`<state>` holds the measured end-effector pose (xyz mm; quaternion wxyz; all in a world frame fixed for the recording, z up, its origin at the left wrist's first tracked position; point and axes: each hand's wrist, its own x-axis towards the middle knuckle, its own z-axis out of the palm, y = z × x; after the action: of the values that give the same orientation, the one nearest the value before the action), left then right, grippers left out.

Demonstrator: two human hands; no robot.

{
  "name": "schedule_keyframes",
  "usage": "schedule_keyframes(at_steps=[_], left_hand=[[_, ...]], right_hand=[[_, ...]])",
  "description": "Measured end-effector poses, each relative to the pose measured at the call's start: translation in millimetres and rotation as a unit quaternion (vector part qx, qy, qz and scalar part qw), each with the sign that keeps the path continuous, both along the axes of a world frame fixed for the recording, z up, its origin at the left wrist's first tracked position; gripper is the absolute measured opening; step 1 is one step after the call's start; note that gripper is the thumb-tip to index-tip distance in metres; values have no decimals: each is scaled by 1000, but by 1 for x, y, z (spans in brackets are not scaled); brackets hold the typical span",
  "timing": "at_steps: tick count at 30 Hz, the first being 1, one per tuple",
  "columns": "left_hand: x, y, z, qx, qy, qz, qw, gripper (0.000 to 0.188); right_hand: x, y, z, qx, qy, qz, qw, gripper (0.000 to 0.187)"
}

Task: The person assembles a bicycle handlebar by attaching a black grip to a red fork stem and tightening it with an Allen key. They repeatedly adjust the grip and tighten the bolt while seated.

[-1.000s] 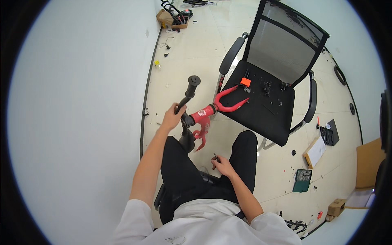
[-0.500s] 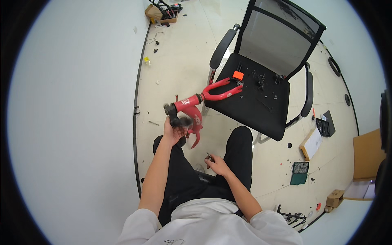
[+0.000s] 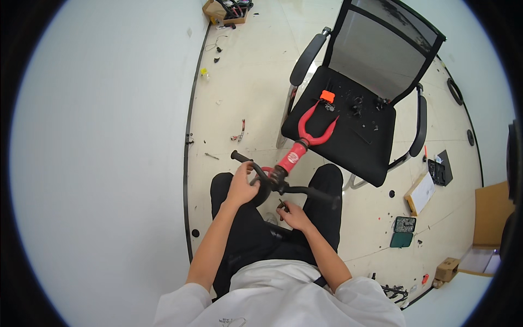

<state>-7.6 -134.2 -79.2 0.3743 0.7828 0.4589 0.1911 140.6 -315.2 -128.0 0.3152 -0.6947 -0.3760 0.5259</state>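
A small red bicycle frame (image 3: 292,157) stands between my knees, its red fork (image 3: 310,136) pointing away from me, with the tips at the chair seat. Black handlebars (image 3: 298,190) cross the near end of the head tube; their right end is smeared by motion. My left hand (image 3: 243,185) has its fingers round the left side of the bar, below the black grip (image 3: 236,156). Close to the right side of the bar, my right hand (image 3: 295,216) is closed on a small thin dark tool (image 3: 281,204), whose kind I cannot make out.
Ahead stands a black mesh office chair (image 3: 340,128) with an orange item (image 3: 327,96) and several small parts on its seat. A wall is at my left. A green case (image 3: 402,240), a white board (image 3: 420,192) and a brake lever-like part (image 3: 241,131) lie on the floor.
The bicycle frame has swung round, the fork now pointing more directly away and the handlebars spread across in front of me. My left hand has moved up and right; my right hand keeps the small tool.
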Motion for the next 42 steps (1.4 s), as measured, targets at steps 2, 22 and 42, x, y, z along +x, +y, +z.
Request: schedule_keyframes(at_steps=[2,22,42], left_hand=[[6,-5,11,-8,42,-43,998,69],[21,-9,-40,11,278,-144,950,47],[44,-67,-77,-74,207,-33,975,45]], right_hand=[[0,-1,-5,4,22,-23,999,33],[61,-8,57,233,51,-384,892,19],[51,23,125,244,-114,-236,934,22]])
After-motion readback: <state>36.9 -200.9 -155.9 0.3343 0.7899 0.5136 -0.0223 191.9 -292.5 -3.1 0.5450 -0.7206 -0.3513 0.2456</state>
